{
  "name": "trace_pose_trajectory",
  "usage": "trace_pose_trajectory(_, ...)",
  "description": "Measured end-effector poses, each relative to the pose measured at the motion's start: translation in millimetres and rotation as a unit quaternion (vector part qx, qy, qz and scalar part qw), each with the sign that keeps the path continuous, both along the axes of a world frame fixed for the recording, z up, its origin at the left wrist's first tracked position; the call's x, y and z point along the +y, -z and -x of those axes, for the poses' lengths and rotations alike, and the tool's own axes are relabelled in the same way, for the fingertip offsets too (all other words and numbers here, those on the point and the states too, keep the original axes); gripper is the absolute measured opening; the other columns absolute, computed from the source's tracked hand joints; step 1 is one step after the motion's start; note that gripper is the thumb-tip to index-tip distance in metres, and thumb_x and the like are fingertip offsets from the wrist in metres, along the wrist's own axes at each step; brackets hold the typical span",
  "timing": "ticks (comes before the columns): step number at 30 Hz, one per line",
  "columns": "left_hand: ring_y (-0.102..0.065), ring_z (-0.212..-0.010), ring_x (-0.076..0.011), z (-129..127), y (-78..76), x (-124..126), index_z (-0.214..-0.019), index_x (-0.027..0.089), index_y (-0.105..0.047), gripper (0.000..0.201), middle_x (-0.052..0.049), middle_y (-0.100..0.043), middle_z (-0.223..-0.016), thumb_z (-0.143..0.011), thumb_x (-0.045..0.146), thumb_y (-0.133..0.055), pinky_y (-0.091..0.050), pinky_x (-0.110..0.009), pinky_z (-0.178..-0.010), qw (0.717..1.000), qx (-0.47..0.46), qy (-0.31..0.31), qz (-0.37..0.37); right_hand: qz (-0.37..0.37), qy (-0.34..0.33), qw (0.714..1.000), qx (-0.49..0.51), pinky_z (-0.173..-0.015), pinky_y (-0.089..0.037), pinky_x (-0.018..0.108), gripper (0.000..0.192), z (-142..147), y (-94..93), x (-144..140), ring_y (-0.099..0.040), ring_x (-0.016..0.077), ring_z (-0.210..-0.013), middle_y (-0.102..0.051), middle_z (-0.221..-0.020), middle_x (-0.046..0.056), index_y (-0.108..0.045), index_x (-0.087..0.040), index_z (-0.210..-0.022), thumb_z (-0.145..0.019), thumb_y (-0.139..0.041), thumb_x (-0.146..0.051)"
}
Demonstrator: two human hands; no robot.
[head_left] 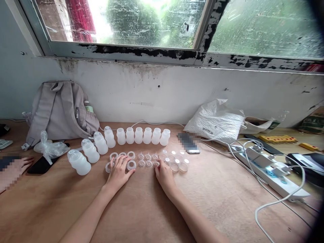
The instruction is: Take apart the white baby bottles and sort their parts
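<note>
My left hand [118, 172] lies with fingers spread over the white collar rings [131, 165], which stand in two rows. My right hand [165, 173] is closed, thumb and forefinger pinching a clear bottle teat [156, 164] at the right end of the teat rows. Other clear teats [141, 163] sit between my hands. Just right of that pinch are clear round caps [174, 166], partly covered by my fingers. Behind stands a row of open frosted baby bottles [138, 135]. To their left, several bottles [79, 162] have tops fitted.
At left are a grey backpack [59, 109], a plastic bag [52, 150], a black phone [42, 166] and another person's hand [25, 163]. Behind at right lie a phone [188, 143] and a white package [215, 121]. A power strip [273, 173] with looping cables occupies the right.
</note>
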State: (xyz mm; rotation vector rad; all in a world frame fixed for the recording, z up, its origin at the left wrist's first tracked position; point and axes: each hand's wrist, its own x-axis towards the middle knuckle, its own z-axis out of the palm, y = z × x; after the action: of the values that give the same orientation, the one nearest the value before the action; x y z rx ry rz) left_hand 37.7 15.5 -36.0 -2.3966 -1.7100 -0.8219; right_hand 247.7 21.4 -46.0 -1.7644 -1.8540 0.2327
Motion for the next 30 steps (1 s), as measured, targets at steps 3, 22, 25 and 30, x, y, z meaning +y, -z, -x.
trace_pose_trajectory(3, -0.044, -0.11, -0.0253, 0, -4.0, 0, -0.106, 0.023, -0.052, 0.033, -0.008, -0.054, -0.115, -0.075, 0.037, -0.053, -0.017, -0.046, -0.098, 1.0, 0.007, -0.011, -0.027, 0.004, -0.002, 1.0, 0.013, -0.064, -0.044, 0.027, 0.028, 0, -1.2, -1, -0.062, 0.0201, -0.072, -0.066, -0.078, 0.01, -0.053, -0.01, -0.103, -0.08, -0.038, -0.015)
trace_pose_trajectory(22, -0.055, -0.084, -0.0292, 59, -115.1, 98, -0.082, 0.019, -0.063, 0.025, -0.011, -0.066, -0.073, -0.073, 0.038, -0.05, -0.016, -0.055, -0.09, 0.966, 0.019, -0.254, -0.031, -0.034, -0.087, 0.984, 0.155, -0.054, -0.043, 0.026, 0.038, -2, -13.6, -15, -0.053, 0.0156, -0.052, -0.053, -0.057, -0.001, -0.039, -0.011, -0.116, -0.083, -0.038, -0.029)
trace_pose_trajectory(25, -0.055, -0.082, -0.0272, 54, -121.7, 86, -0.081, 0.021, -0.064, 0.022, -0.009, -0.066, -0.073, -0.072, 0.038, -0.052, -0.017, -0.052, -0.091, 0.965, -0.002, -0.236, -0.117, -0.057, -0.089, 0.978, 0.178, -0.054, -0.042, 0.025, 0.04, -2, -13.8, -17, -0.051, 0.0145, -0.05, -0.05, -0.056, -0.002, -0.034, -0.011, -0.12, -0.084, -0.037, -0.029)
trace_pose_trajectory(30, -0.054, -0.088, -0.0221, 33, -149.4, 43, -0.091, 0.023, -0.062, 0.023, -0.005, -0.065, -0.087, -0.075, 0.036, -0.052, -0.029, -0.041, -0.092, 0.942, -0.169, -0.132, -0.258, -0.085, -0.134, 0.965, 0.211, -0.054, -0.04, 0.023, 0.031, 2, -18.2, -25, -0.045, 0.0117, -0.05, -0.046, -0.06, -0.003, -0.041, -0.016, -0.113, -0.085, -0.038, -0.03)
